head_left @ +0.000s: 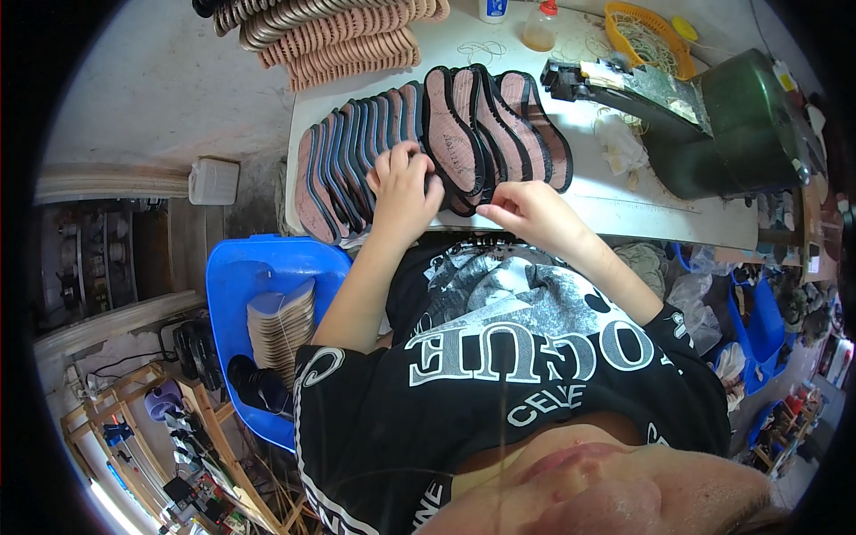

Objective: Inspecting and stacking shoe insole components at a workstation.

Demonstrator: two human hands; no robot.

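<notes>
Black shirt [553, 401] with white print fills the bottom centre of the frame, and two bare forearms reach up from it. At the lower left, a blue bin [225, 281] holds a stack of pale insoles [281, 325] with a dark shoe [254, 383] beside it.

Near the centre, the right hand [528, 212] is at the lower ends of the black-rimmed soles [453, 134]. Its grip is narrow, thumb and forefinger near each other; I cannot tell whether they pinch a rim. The left hand [404, 190] curls over the right end of the leaning row of soles [321, 183], thumb apart from the bent fingers; whether its grip holds one I cannot tell.

Both sets have pink faces and lie on a white bench [722, 227] across the upper middle, the row at left, the black-rimmed ones overlapping at right. Further right are a crumpled clear bag [621, 143] and a dark green machine [749, 125].

Along the top are stacked tan soles [343, 45] at upper left, a red-capped bottle [539, 34] and a yellow basket [615, 22] at upper right.
</notes>
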